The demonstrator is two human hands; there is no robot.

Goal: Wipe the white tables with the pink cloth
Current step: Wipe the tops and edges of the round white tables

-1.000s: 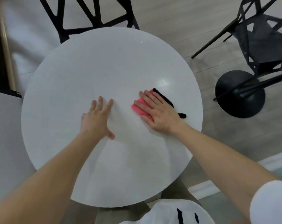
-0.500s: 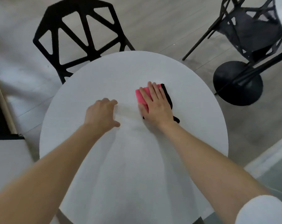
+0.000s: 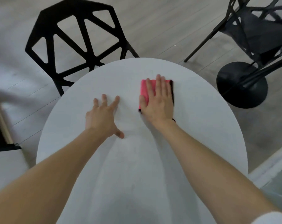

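A round white table (image 3: 201, 130) fills the middle of the head view. On its far half lies a folded pink cloth (image 3: 144, 88) with a black edge. My right hand (image 3: 158, 102) presses flat on the cloth with straight fingers, covering most of it. To the left of the cloth, my left hand (image 3: 104, 117) rests flat on the bare tabletop, fingers spread and thumb out, not touching the cloth.
A black geometric chair (image 3: 72, 39) stands at the table's far left edge. Another black chair (image 3: 258, 29) and a round black pedestal base (image 3: 241, 84) sit on the grey wood floor at the right. A second white surface (image 3: 4, 165) shows at the left.
My right hand has pushed the cloth away from me toward the far edge. The fingers of my left hand went from curled to spread flat. The view shifted forward.
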